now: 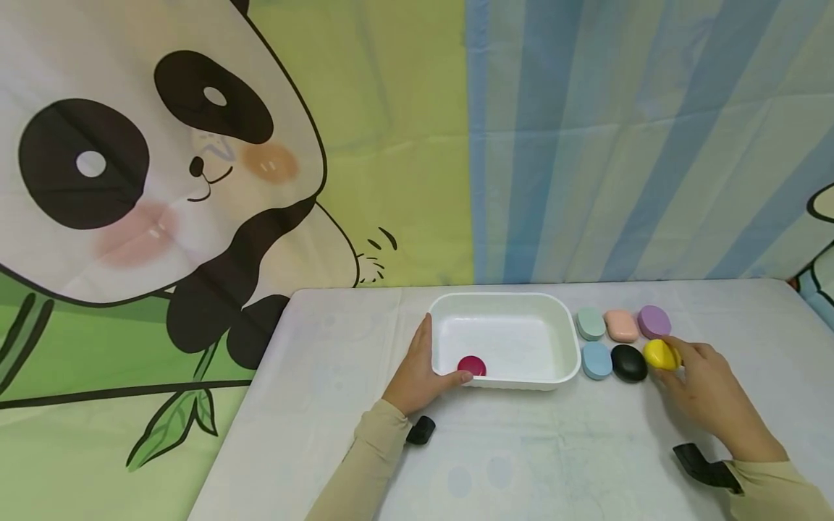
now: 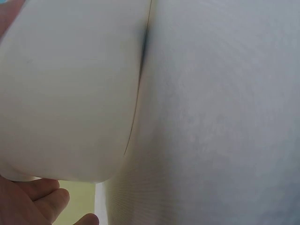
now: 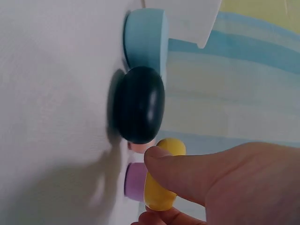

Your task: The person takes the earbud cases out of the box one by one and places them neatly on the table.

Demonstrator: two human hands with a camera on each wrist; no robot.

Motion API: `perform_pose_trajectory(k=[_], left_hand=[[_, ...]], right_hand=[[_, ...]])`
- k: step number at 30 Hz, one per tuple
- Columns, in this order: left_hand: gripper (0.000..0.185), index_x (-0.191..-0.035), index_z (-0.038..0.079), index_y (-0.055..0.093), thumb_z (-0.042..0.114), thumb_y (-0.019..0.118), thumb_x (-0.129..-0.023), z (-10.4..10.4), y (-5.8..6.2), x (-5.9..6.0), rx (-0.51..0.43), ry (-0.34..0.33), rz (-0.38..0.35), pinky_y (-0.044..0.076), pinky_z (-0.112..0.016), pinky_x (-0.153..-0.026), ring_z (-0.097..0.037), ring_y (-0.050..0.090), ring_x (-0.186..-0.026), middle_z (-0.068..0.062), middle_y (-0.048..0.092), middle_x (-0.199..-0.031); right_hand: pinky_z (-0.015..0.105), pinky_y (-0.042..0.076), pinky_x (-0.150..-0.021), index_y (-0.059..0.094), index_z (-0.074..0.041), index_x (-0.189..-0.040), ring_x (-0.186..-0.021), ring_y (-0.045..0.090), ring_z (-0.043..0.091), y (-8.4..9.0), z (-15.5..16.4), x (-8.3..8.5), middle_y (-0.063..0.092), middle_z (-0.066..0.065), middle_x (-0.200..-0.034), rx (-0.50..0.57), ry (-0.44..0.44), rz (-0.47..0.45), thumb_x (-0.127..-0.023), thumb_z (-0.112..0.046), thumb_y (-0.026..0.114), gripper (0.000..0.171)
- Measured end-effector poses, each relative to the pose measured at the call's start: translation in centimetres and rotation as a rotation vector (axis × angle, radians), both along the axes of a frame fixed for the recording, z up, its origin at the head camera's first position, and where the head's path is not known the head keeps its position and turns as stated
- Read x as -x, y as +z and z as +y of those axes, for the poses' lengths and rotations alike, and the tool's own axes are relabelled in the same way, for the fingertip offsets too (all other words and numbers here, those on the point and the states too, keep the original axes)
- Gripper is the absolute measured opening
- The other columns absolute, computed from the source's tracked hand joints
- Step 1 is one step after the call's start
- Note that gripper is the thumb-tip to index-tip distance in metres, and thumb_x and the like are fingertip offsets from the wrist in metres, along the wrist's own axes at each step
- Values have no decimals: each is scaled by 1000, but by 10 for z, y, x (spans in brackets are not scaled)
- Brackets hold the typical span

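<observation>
A white tray [image 1: 504,382] stands on the table, with a glossy dark red round piece [image 1: 472,365] inside its front left corner. My left hand [image 1: 417,376] grips that corner, thumb over the front rim and fingers along the left wall [image 2: 70,103]. To the right of the tray, my right hand [image 1: 706,387] pinches a smooth, rounded yellow piece [image 3: 161,192] between thumb and fingers. It appears slightly raised off the table. Just left of it lies a glossy black oval piece [image 3: 142,105], and behind it a purple round piece [image 1: 654,321].
Also grouped between the tray and my right hand are a light blue piece [image 1: 596,360], a mint green piece [image 1: 591,324] and a pink piece [image 1: 622,326]. A white cloth covers the table [image 1: 508,449]. Behind it hangs a printed panda curtain [image 1: 391,145].
</observation>
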State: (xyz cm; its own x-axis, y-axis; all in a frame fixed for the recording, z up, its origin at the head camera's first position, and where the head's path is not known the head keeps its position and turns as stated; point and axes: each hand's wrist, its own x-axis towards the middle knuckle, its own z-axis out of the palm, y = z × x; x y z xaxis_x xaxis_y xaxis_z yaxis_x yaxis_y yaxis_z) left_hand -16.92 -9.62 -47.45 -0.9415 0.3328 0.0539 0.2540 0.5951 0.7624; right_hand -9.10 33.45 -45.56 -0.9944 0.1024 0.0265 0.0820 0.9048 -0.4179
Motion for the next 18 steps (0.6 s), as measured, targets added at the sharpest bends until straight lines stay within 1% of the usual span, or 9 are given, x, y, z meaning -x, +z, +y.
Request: perform_pose_trajectory(k=[4, 9, 12, 14, 18], left_hand=[[128, -163, 13, -1, 60, 81, -76, 0, -1, 1, 6, 5, -3, 26, -47, -119, -21, 17, -152, 1, 6, -169], [129, -163, 13, -1, 60, 81, -75, 0, -3, 2, 4, 6, -9, 26, -45, -119, -20, 16, -152, 1, 6, -169], [129, -163, 13, -1, 60, 81, -76, 0, -3, 2, 6, 3, -9, 26, -45, -119, -20, 16, -152, 1, 6, -169], [128, -163, 12, -1, 59, 82, -76, 0, -3, 2, 4, 2, -7, 26, -45, -119, -20, 17, -152, 0, 6, -169], [128, -163, 11, 0, 58, 82, -76, 0, -2, 1, -1, -1, -2, 27, -46, -119, -22, 18, -152, -2, 7, -169]], right_hand=[[77, 37, -89, 38, 18, -139, -107, 39, 61, -3, 3, 3, 39, 46, -121, -1, -32, -59, -92, -13, 69, 65], [75, 40, -86, 42, 21, -133, -100, 45, 63, -8, 9, 5, 44, 49, -114, -26, 19, -30, -90, -10, 71, 60], [75, 41, -85, 44, 20, -131, -99, 47, 63, -12, 11, 5, 45, 50, -112, -34, 36, -12, -90, -10, 71, 58], [75, 40, -85, 44, 20, -130, -99, 46, 63, -14, 12, 5, 45, 49, -112, -36, 40, -6, -89, -9, 71, 57], [75, 40, -86, 43, 19, -131, -100, 45, 63, -15, 13, 6, 44, 49, -114, -42, 32, -29, -89, -11, 71, 59]])
